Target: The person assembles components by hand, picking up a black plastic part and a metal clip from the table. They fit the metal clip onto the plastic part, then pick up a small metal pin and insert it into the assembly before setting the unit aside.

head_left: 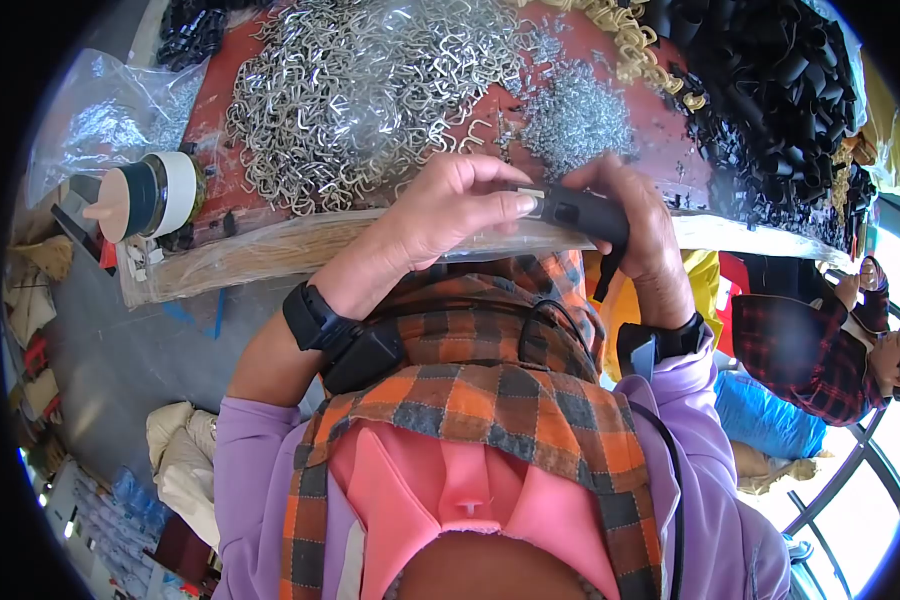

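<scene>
Just above the table's near edge, I hold a black plastic part (592, 214) with a small opening in its side. My right hand (642, 215) is closed around its right end, the thumb and fingers on either side. At the other end, my left hand (460, 208) pinches with thumb and forefinger. A small pale metallic bit shows between those fingertips, but its kind is too small to tell. Beyond my hands lie a large heap of bent metal hooks (330, 110) and a smaller pile of tiny silvery screws (578, 118).
Black plastic pieces (760, 75) are heaped at the far right, beside tan fittings (625, 35). A white-banded jar (178, 192) stands at the table's left corner, near a clear plastic bag (100, 130). A co-worker (810, 345) in a checked shirt sits on the right.
</scene>
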A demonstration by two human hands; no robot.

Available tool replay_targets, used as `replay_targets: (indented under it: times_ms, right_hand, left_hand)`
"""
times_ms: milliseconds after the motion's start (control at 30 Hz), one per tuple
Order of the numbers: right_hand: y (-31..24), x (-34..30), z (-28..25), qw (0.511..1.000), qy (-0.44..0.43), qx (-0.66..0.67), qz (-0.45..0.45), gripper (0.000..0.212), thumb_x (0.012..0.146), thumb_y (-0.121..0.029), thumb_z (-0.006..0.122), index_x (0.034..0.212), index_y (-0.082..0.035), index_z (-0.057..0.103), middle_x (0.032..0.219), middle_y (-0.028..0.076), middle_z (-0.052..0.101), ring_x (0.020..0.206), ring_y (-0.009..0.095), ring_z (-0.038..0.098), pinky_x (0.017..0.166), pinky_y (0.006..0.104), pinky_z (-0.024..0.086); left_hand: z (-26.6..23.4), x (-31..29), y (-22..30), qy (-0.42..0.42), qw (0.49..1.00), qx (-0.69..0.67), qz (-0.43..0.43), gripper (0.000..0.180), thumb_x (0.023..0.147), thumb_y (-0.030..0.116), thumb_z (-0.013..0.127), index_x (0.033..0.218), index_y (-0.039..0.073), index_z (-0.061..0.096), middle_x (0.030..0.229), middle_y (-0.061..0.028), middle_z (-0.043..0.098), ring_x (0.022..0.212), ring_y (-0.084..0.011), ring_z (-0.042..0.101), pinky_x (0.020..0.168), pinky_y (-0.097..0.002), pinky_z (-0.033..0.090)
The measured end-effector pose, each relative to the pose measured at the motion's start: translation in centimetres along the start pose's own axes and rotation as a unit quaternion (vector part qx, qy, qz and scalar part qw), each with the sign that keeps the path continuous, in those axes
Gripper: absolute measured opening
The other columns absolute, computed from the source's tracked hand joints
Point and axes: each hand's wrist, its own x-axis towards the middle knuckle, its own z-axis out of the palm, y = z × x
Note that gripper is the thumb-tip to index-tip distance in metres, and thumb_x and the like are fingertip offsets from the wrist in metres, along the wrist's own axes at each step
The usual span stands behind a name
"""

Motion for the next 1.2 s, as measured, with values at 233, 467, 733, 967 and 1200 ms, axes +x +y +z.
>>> replay_targets:
  times_ms: [233, 467, 733, 967, 1200]
  right_hand:
    - [0.5, 0.0, -0.9, 0.997, -0.005, 0.057, 0.048, 0.042, 0.082, -0.036, 0.032, 0.079, 0.000, 0.053, 0.059, 0.005, 0.052, 0.040, 0.007, 0.036, 0.039, 0.0193, 0.027]
    - [0.9, -0.2, 0.4, 0.991, 0.001, 0.114, 0.073, 0.038, 0.082, -0.033, 0.034, 0.079, 0.000, 0.053, 0.058, 0.005, 0.051, 0.039, 0.008, 0.035, 0.038, 0.0195, 0.027]
    - [0.6, 0.5, -0.1, 0.991, -0.011, 0.091, 0.098, 0.037, 0.083, -0.031, 0.034, 0.078, 0.000, 0.052, 0.057, 0.005, 0.050, 0.037, 0.007, 0.034, 0.036, 0.0189, 0.025]
    - [0.8, -0.1, 1.0, 0.991, 0.028, 0.113, 0.060, 0.036, 0.084, -0.031, 0.032, 0.077, 0.000, 0.051, 0.056, 0.005, 0.049, 0.035, 0.006, 0.032, 0.034, 0.0187, 0.023]
    - [1.4, -0.8, 2.1, 0.976, 0.096, 0.185, 0.056, 0.034, 0.083, -0.028, 0.031, 0.077, 0.000, 0.048, 0.054, 0.004, 0.045, 0.034, 0.006, 0.030, 0.033, 0.0192, 0.022]
  left_hand:
    - [0.2, 0.1, 0.0, 0.005, 0.999, -0.037, -0.005, 0.023, 0.074, 0.012, 0.059, 0.090, -0.003, 0.056, 0.073, -0.0048, 0.058, 0.060, -0.0067, 0.053, 0.056, -0.0183, 0.043]
    - [0.0, 0.2, -0.2, -0.015, 1.000, 0.007, 0.011, 0.023, 0.074, 0.011, 0.059, 0.092, -0.003, 0.055, 0.074, -0.0049, 0.057, 0.062, -0.0071, 0.053, 0.059, -0.0195, 0.044]
    - [-0.3, 0.2, 0.4, -0.051, 0.998, 0.036, 0.007, 0.023, 0.075, 0.009, 0.057, 0.095, -0.004, 0.054, 0.074, -0.0040, 0.057, 0.064, -0.0068, 0.053, 0.061, -0.0191, 0.045]
    - [-0.1, 0.4, 0.3, -0.025, 0.999, 0.019, -0.014, 0.023, 0.075, 0.009, 0.057, 0.095, -0.003, 0.054, 0.076, -0.0046, 0.057, 0.064, -0.0077, 0.053, 0.063, -0.0206, 0.046]
    - [-0.3, 0.6, 0.6, -0.026, 0.997, -0.013, -0.066, 0.024, 0.076, 0.011, 0.057, 0.096, -0.002, 0.054, 0.082, -0.0063, 0.057, 0.066, -0.0103, 0.055, 0.065, -0.0238, 0.048]
